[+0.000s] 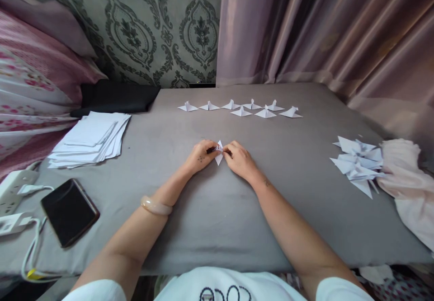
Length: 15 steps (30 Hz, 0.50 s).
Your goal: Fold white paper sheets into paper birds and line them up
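A small folded white paper crane (219,157) is held between both hands near the middle of the grey-covered table (210,210). My left hand (202,155) pinches its left side, with the fingers closed on the paper. On the other side, my right hand (240,158) grips the crane's right edge between thumb and fingers. Pointed tips of the paper stick out above and below the fingertips; the part under the fingers is hidden. Beyond the hands, several similar folded paper cranes (241,111) stand in two loose rows with their wings spread.
A stack of white paper sheets (91,140) lies at the left, with a black folded item (118,96) behind it. Nearer are a phone (70,213) and a power strip (13,190) with cables. More folded cranes (359,161) lie heaped at the right beside pale pink cloth (403,170).
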Each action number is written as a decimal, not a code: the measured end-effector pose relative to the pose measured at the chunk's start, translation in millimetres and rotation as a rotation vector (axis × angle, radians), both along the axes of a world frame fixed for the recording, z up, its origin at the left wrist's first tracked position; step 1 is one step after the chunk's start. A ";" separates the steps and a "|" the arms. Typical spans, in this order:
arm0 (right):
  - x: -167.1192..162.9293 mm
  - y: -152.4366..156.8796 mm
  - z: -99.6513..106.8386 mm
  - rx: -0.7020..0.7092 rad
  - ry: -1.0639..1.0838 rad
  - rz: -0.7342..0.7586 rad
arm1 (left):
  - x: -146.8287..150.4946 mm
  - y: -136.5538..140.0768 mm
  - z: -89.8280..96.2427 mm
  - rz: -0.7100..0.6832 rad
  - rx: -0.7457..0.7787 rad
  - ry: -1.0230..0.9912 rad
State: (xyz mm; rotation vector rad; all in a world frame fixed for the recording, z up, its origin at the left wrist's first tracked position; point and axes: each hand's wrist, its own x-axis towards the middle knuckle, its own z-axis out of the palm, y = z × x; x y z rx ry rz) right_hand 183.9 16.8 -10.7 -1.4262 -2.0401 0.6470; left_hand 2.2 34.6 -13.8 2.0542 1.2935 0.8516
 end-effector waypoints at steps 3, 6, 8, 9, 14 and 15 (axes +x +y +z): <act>-0.3 0.4 -2.2 0.005 0.061 -0.039 | 2.6 -0.9 3.1 0.012 -0.030 -0.006; -2.2 -0.8 -2.5 0.045 0.111 -0.057 | 3.7 -3.7 7.4 0.010 -0.072 -0.016; -4.2 -1.9 -2.2 0.100 0.160 -0.049 | 3.5 -6.2 9.7 0.020 -0.088 -0.023; -5.2 -2.4 -2.0 0.122 0.185 -0.045 | 3.2 -7.4 10.5 0.027 -0.088 -0.026; -8.3 -5.1 -2.4 0.122 0.209 -0.051 | 1.0 -10.7 10.9 0.031 -0.047 -0.021; -8.5 -5.7 -2.3 0.115 0.205 -0.054 | 0.9 -10.8 11.0 0.029 -0.041 -0.014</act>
